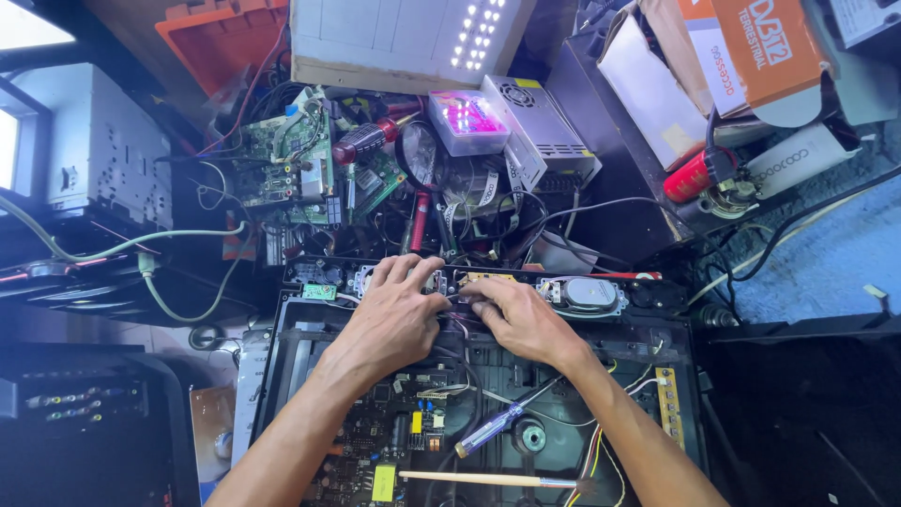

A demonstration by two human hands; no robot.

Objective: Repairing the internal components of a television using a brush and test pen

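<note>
Bare-skinned left hand (399,305) and right hand (516,314) curl closed, pinching thin coloured wires (457,324) at the far edge of the opened black metal chassis (676,361); best worked gently, clear of the oval grey speaker (584,295) to the right.

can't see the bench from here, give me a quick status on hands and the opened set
Left hand and right hand together on small wires at far edge of open black flat chassis. Grip unclear. Blue-handled screwdriver and wooden-handled brush lying inside, near forearms.

Orange-white carton (751,42) top right; white box (648,89) beside.
</note>
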